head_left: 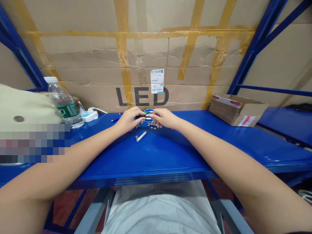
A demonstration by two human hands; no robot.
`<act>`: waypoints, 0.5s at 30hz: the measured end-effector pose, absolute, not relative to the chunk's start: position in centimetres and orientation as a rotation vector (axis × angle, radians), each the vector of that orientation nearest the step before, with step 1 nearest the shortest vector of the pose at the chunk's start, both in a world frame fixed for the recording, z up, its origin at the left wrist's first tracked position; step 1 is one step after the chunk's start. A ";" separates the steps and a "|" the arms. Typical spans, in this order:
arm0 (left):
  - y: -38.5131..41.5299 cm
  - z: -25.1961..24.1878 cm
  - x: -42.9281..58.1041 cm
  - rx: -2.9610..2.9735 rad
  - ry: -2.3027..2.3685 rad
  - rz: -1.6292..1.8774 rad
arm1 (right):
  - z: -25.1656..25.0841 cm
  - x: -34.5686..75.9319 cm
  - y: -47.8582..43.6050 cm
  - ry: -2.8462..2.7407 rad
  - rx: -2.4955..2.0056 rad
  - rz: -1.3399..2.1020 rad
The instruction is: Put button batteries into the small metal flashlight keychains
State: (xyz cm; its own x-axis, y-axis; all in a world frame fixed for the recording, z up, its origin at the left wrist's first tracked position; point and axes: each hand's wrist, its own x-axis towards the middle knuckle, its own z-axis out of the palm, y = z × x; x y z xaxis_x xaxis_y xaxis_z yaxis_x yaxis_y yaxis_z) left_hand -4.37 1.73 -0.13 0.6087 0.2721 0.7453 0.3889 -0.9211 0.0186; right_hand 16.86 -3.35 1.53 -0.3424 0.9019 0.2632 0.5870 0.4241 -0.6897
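Note:
My left hand (pixel 129 119) and my right hand (pixel 164 117) meet over the far part of the blue table. Between them is a slim dark pen-like thing with a silver part (pixel 147 115). The left fingers pinch its dark end; the right fingers close on its silver end. Under and behind the hands lie several pens, among them a blue pen (pixel 115 120), partly hidden. Just below the fingers are several small round coin-like pieces (pixel 152 124) and small metal bits. Nearer me rests a silver cylinder (pixel 141 136) with a small metal fitting at its lower end.
On the left stand a water bottle (pixel 67 105) with a green label, a white plug strip (pixel 89 115) and a pale cloth item (pixel 26 104). An open cardboard box (pixel 237 110) sits on the right. A large taped carton (pixel 97 65) backs the blue table (pixel 151 159).

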 end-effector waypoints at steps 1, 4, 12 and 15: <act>1.7 -0.1 -4.4 -2.732 -0.617 -1.232 | 1.6 17.0 -3.3 -2.156 -1.254 0.409; 1.3 0.2 -4.6 -2.894 -0.765 -1.259 | 1.9 17.3 -3.2 -2.333 -1.291 -0.096; 1.1 -0.5 -4.7 -2.768 -0.642 -1.333 | 1.5 16.2 -3.9 -2.287 -1.131 0.009; 1.1 -0.8 -4.8 -2.701 -0.540 -1.275 | 1.1 15.7 -4.0 -2.136 -1.134 0.397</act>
State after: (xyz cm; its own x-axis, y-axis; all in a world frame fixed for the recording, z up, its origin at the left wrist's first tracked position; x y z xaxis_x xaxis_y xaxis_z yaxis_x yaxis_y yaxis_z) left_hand -4.75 1.10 -0.78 0.5848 0.2708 0.7647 0.3602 -0.9313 0.0544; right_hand 15.74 -3.98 1.10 -0.3917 0.8175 0.4222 0.6111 0.5742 -0.5449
